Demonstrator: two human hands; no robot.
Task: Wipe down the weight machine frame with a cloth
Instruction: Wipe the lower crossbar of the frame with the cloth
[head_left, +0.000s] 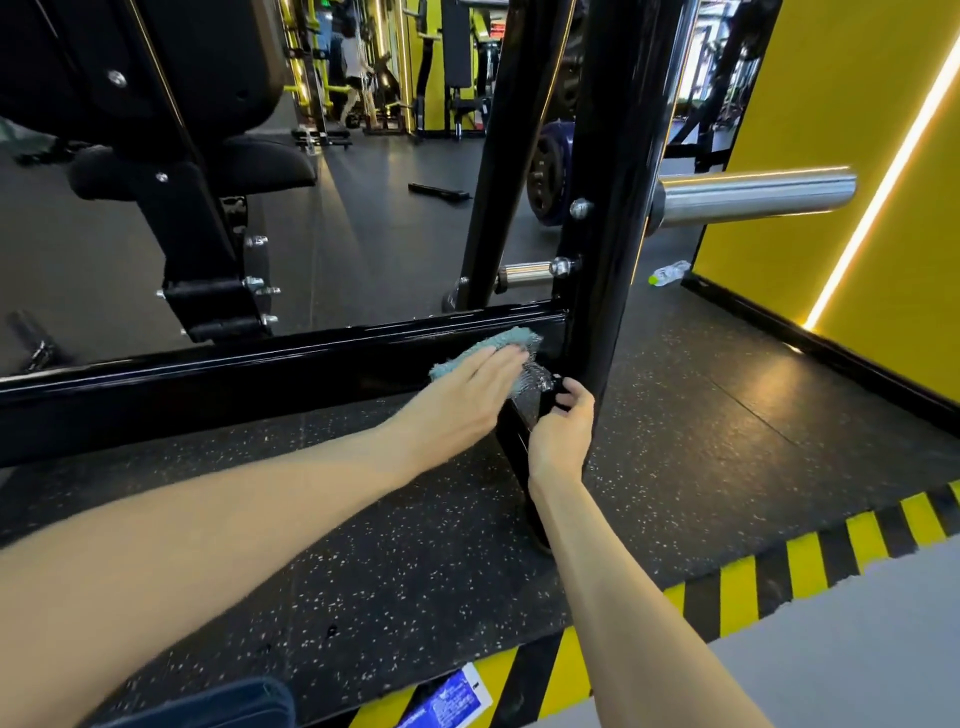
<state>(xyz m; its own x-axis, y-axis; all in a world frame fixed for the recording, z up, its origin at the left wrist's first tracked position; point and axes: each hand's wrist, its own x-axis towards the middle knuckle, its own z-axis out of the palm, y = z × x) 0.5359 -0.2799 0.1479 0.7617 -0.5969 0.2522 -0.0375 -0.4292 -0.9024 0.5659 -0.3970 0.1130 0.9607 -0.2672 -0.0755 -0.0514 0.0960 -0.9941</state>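
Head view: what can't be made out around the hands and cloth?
cloth: mostly hidden under the left hand, head view.
black part pinched by the right hand: its fingers cover it; identity unclear.
frame foot: hidden behind the right wrist.
blue packet: at the bottom edge, print too small.

Cloth (515, 339) largely hidden beneath left hand (467, 397)
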